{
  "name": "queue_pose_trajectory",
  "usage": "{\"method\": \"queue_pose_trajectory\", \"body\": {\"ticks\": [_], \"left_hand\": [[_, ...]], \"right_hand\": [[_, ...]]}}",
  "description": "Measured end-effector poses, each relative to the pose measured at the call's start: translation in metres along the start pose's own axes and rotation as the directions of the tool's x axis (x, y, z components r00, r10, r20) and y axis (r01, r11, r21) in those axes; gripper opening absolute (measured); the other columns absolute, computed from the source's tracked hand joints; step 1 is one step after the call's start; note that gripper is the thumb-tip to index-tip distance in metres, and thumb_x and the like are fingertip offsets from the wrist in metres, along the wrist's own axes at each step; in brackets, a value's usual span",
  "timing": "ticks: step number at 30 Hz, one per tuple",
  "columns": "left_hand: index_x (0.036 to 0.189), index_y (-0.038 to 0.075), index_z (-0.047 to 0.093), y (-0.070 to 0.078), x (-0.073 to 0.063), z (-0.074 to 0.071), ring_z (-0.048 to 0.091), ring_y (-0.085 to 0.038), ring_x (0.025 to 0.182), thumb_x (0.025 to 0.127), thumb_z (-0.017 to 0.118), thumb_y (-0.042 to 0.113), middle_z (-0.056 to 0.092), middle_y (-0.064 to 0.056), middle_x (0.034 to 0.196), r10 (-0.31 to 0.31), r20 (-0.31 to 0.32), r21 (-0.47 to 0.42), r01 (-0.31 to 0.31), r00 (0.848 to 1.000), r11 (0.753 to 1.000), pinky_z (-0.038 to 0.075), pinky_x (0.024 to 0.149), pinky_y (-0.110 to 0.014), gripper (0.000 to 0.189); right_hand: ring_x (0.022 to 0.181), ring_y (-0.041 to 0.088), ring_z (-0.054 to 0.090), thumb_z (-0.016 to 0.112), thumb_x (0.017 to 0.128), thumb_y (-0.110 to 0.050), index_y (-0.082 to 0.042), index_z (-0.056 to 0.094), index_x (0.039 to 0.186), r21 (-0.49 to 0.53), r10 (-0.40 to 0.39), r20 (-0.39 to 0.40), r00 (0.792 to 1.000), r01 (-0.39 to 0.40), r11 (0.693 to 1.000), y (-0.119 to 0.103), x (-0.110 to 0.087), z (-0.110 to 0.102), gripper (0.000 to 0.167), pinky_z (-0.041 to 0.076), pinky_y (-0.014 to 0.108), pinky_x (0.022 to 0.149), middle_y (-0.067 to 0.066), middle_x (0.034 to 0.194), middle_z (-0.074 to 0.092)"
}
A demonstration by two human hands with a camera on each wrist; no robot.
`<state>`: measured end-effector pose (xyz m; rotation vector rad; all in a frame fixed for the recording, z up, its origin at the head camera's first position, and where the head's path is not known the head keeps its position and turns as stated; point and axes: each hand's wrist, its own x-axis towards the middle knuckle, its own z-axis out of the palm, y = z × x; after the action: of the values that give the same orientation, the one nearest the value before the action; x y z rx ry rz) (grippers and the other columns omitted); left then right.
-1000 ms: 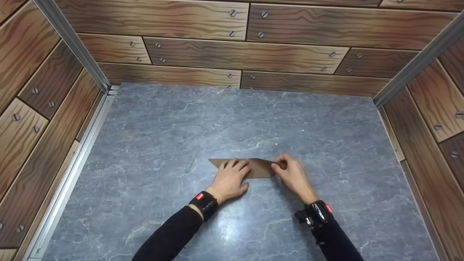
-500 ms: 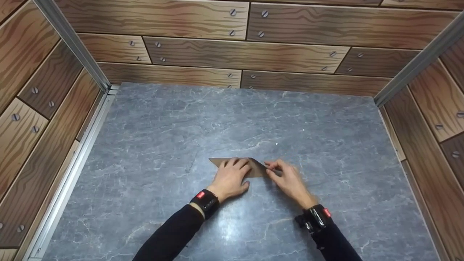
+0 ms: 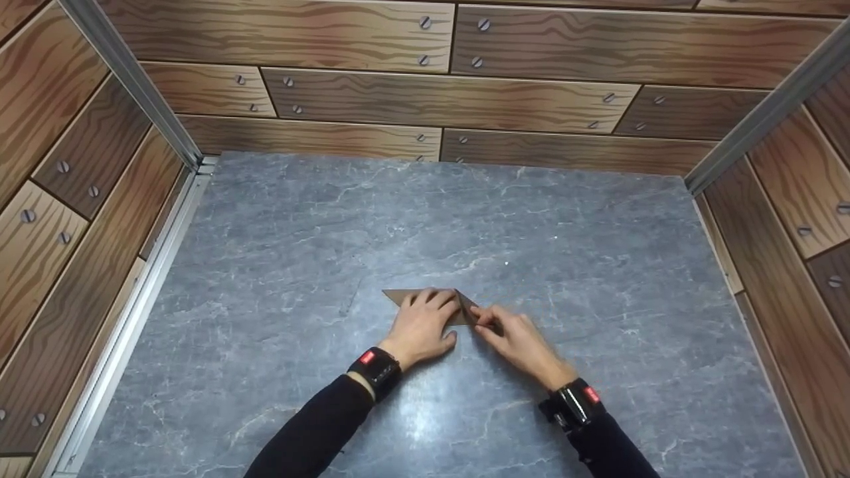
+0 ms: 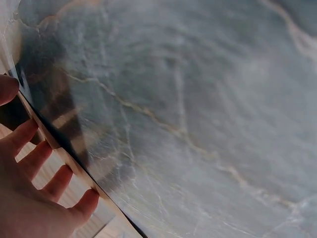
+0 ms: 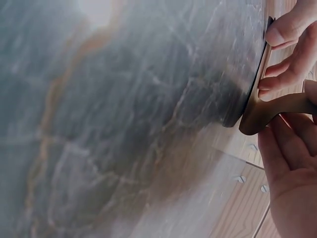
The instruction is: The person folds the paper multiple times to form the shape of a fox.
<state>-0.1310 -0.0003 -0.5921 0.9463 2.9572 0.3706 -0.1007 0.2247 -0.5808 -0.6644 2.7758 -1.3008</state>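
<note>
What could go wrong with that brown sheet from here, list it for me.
The right grip pinches just the raised end of the brown sheet, so it might slip free and spring back. The bend looks rounded, so any crease may land crooked. The left grip presses the sheet onto a glossy table; if that pressure eases, it could slide.

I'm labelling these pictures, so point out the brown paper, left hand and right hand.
Brown paper (image 5: 261, 114): right wrist view, the bend where it curls.
Left hand (image 3: 422, 328): head view, back of the hand.
Right hand (image 3: 521, 340): head view, back of the hand.
</note>
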Motion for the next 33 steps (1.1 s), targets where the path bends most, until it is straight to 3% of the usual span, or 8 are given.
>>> {"method": "queue_pose_trajectory", "body": {"ticks": [7, 16, 24, 33], "left_hand": [[0.139, 0.018, 0.062, -0.0006, -0.0002, -0.0007, 0.048, -0.027, 0.137, 0.091, 0.067, 0.041, 0.053, 0.0, 0.152, -0.004, -0.004, 0.002, 0.004, 1.0, 1.0, 0.042, 0.109, -0.053, 0.053], [0.145, 0.014, 0.056, -0.0015, 0.0008, -0.0003, 0.049, -0.027, 0.138, 0.091, 0.065, 0.041, 0.056, 0.0, 0.149, -0.03, 0.018, -0.025, 0.031, 0.999, 0.999, 0.04, 0.111, -0.053, 0.061], [0.149, 0.017, 0.054, -0.0025, 0.0006, -0.0004, 0.048, -0.027, 0.138, 0.093, 0.061, 0.042, 0.054, 0.0, 0.152, -0.006, 0.006, -0.023, 0.006, 1.0, 1.0, 0.042, 0.109, -0.054, 0.062], [0.15, 0.017, 0.056, -0.0017, 0.0011, -0.0017, 0.048, -0.025, 0.138, 0.095, 0.057, 0.045, 0.052, 0.001, 0.154, -0.018, 0.039, 0.005, 0.018, 0.999, 1.0, 0.041, 0.109, -0.052, 0.062]], "right_hand": [[0.119, 0.035, 0.067, 0.073, 0.095, -0.005, -0.011, 0.065, 0.097, -0.034, 0.004, 0.058, 0.998, -0.002, 0.999, -0.0032, 0.0013, 0.0046, 0.01, 0.053, 0.046, 0.099, 0.016, 0.129, 0.069], [0.121, 0.039, 0.065, 0.071, 0.096, -0.007, -0.012, 0.066, 0.1, -0.042, 0.084, 0.128, 0.988, -0.08, 0.996, -0.0079, 0.0019, 0.0065, 0.008, 0.055, 0.043, 0.097, 0.018, 0.132, 0.066], [0.114, 0.038, 0.069, 0.073, 0.095, -0.008, -0.01, 0.067, 0.102, -0.102, 0.079, 0.133, 0.988, -0.066, 0.993, -0.0091, 0.0021, 0.0077, 0.009, 0.06, 0.035, 0.086, 0.019, 0.13, 0.068], [0.093, 0.031, 0.075, 0.074, 0.095, -0.008, -0.009, 0.068, 0.103, -0.145, 0.046, 0.137, 0.99, -0.026, 0.989, -0.0087, 0.0033, 0.0105, 0.01, 0.059, 0.026, 0.067, 0.02, 0.125, 0.07]]}}
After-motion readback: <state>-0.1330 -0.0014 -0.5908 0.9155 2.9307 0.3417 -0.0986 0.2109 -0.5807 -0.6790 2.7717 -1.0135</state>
